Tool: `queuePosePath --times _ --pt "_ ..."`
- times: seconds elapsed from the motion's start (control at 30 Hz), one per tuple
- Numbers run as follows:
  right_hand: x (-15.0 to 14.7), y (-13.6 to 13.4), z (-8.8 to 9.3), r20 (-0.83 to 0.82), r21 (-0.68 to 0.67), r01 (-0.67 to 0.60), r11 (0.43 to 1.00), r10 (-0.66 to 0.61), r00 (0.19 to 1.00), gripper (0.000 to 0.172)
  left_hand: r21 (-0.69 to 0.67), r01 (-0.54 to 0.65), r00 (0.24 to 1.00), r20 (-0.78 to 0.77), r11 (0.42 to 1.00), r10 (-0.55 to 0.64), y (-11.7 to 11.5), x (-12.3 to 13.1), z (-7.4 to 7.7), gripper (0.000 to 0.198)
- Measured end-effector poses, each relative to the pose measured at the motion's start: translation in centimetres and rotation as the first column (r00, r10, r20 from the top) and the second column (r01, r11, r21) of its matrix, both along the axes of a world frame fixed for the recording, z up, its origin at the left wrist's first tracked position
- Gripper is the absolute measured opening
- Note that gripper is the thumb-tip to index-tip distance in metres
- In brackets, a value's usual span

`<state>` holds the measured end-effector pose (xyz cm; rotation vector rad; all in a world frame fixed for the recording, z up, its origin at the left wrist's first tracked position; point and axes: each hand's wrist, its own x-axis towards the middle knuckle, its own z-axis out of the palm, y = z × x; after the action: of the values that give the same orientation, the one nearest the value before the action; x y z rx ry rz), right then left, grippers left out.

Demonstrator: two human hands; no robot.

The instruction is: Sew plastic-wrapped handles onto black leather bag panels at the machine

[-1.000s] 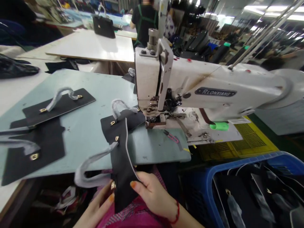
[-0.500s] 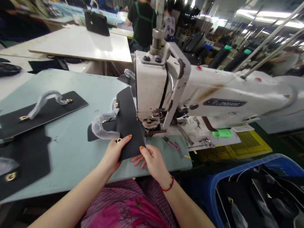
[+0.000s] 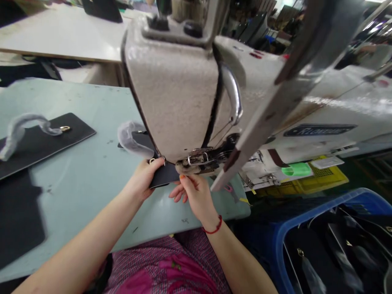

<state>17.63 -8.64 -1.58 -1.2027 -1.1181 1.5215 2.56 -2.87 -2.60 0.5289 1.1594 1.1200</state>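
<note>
The black bag panel (image 3: pixel 163 178) has dropped from upright to flat on the desk (image 3: pixel 92 179), edge now under the sewing machine (image 3: pixel 177 94) foot, left hand (image 3: pixel 146 176) pinching its near side, right hand (image 3: pixel 193 194) pinching its corner.

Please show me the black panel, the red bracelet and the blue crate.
black panel (image 3: pixel 163 177), head view, front edge.
red bracelet (image 3: pixel 214 230), head view, cord at wrist.
blue crate (image 3: pixel 306 218), head view, left rim.

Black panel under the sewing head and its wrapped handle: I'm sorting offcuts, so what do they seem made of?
Black panel: probably leather or faux leather; matte, smooth, holds flat. Handle: wrapped in cloudy translucent film, likely plastic; core hidden.
</note>
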Motion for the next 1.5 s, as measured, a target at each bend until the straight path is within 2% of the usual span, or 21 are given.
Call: queuePosePath --times 0.2,0.57,0.73,0.83,0.9,1.1,1.3,1.5 --pt "0.1 0.0 -0.3 -0.019 -0.005 -0.003 1.0 0.003 1.0 0.044 0.007 0.069 0.998 0.003 0.998 -0.069 0.3 -0.5 -0.9 0.044" --pt "0.3 0.2 0.1 0.046 -0.045 -0.027 0.999 0.029 0.999 0.047 0.009 0.094 0.996 0.01 0.996 -0.094 -0.1 -0.2 0.2 0.034" --pt "0.1 0.0 0.2 0.084 0.022 0.017 1.0 -0.019 0.996 0.043 -0.101 0.169 0.986 0.026 0.98 -0.168 -1.1 -0.9 0.5 0.036" --pt "-0.1 -0.2 0.3 0.125 0.078 0.054 0.995 -0.063 0.99 0.039 -0.19 0.237 0.971 0.031 0.953 -0.235 -1.5 -1.5 1.0 0.031" --pt "-0.4 -0.3 0.4 0.145 0.092 0.087 0.992 -0.1 0.984 0.038 -0.204 0.275 0.961 0.019 0.939 -0.277 -1.5 -1.8 1.6 0.026" --pt "-0.8 -0.7 0.6 0.115 0.087 0.152 0.985 -0.161 0.98 0.042 -0.1 0.343 0.935 -0.054 0.934 -0.35 -1.4 -1.9 2.5 0.018" --pt "-1.0 -1.3 0.4 0.033 0.068 0.144 0.987 -0.146 0.989 0.044 -0.077 0.337 0.936 -0.08 0.938 -0.343 -1.5 -1.7 2.3 0.02" --pt "-1.2 -1.1 0.4 0.046 0.044 0.163 0.986 -0.165 0.985 0.049 -0.063 0.346 0.933 -0.08 0.936 -0.351 -1.2 -1.9 2.0 0.023"
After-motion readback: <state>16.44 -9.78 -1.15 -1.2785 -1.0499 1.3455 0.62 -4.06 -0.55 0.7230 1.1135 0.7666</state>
